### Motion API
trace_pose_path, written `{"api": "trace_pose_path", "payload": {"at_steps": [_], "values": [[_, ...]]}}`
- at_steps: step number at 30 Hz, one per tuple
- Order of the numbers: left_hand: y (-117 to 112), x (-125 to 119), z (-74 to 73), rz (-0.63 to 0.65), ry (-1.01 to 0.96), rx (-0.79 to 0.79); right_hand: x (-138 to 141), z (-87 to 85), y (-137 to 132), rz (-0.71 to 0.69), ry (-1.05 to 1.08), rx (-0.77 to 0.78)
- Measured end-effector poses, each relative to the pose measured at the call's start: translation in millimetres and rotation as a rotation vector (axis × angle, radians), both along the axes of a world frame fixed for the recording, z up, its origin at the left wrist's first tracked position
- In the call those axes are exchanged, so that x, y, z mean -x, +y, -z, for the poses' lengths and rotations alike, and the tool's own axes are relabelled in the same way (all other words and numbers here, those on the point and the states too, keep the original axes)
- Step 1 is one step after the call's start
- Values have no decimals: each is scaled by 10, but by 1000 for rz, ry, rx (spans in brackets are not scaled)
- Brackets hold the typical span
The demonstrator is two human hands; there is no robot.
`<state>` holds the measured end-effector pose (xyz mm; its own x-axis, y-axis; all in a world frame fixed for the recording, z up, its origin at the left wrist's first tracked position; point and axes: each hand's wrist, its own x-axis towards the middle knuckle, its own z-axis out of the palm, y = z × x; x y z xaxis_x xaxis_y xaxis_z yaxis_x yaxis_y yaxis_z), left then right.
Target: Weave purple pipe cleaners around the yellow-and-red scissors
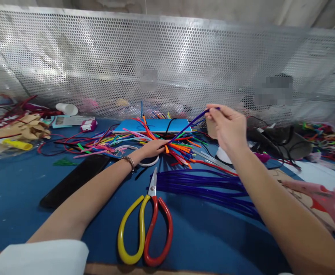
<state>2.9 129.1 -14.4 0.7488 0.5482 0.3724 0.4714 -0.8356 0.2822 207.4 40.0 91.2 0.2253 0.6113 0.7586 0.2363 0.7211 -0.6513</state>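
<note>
My right hand [227, 126] is raised and pinches the end of a dark blue pipe cleaner [189, 126]. That strand slants down to the heap of multicoloured pipe cleaners [181, 151]. My left hand [154, 148] lies on this heap, its fingers closed at the strand's lower end; the fingertips are partly hidden. In front of the heap, a row of dark blue pipe cleaners [202, 186] is spread on the blue table [207, 233]. Scissors [152, 189] with one yellow and one red handle lie nearest to me, tips pointing away.
A perforated metal screen [107, 61] stands behind the table. To the left lie a black flat object [75, 181], a yellow tube [17, 144] and brown paper [26, 128]. A pink glue gun [322, 194] rests on the right. A light blue board [156, 126] lies behind the heap.
</note>
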Motion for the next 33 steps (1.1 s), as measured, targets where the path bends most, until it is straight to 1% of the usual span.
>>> {"api": "trace_pose_path", "payload": {"at_steps": [2, 3, 5, 6, 8, 10, 12, 13, 14, 15, 16, 17, 18, 19, 20, 21, 22, 24, 26, 27, 28, 29, 30, 31, 32, 33], "values": [[-32, -4, -2, 9, -8, -4, -106, -204, -157, 40, -73, -213], [-46, -5, -4, 8, -17, -9, -167, -309, -262, 81, -128, -287], [-65, 0, -38, 0, -59, -26, -289, -500, -504, 228, -199, -443], [-70, 7, -81, -9, -95, -41, -341, -575, -628, 292, -219, -493], [-82, 34, -240, -49, -206, -85, -401, -665, -839, 355, -319, -433], [-132, 67, -493, -125, -365, -151, -391, -678, -960, 380, -425, -342], [-264, 85, -791, -198, -527, -227, -319, -638, -975, 337, -466, -309], [-367, 79, -932, -207, -582, -260, -267, -609, -955, 284, -470, -301], [-491, 59, -1055, -186, -630, -300, -208, -580, -927, 215, -464, -295], [-629, 24, -1153, -84, -642, -324, -146, -553, -897, 137, -461, -283], [-768, -25, -1221, 38, -599, -304, -85, -530, -873, 60, -464, -267], [-897, -85, -1258, 147, -531, -214, -27, -515, -857, 0, -468, -251], [-1004, -150, -1268, 237, -459, -77, 23, -506, -848, -40, -475, -239], [-1079, -213, -1258, 297, -386, 54, 62, -503, -844, -60, -483, -231], [-1118, -267, -1238, 319, -354, 141, 88, -504, -839, -62, -491, -219], [-1118, -305, -1217, 315, -345, 195, 98, -508, -830, -56, -490, -207], [-1085, -322, -1206, 284, -368, 214, 91, -510, -811, -48, -482, -193], [-943, -279, -1240, 164, -499, 181, 36, -502, -740, -28, -468, -158], [-764, -140, -1357, 15, -726, 111, -45, -464, -631, 30, -494, -107], [-682, -47, -1436, -39, -847, 43, -81, -431, -570, 78, -546, -64], [-613, 49, -1516, -85, -965, -78, -107, -387, -508, 133, -649, 14], [-561, 137, -1587, -123, -1038, -253, -120, -334, -448, 187, -801, 124], [-525, 206, -1640, -162, -1049, -421, -120, -271, -391, 232, -979, 258], [-505, 247, -1666, -222, -993, -541, -109, -200, -336, 259, -1176, 421], [-498, 255, -1659, -269, -846, -595, -89, -122, -285, 246, -1293, 543], [-498, 230, -1617, -286, -636, -597, -65, -43, -237, 216, -1363, 632]]}}
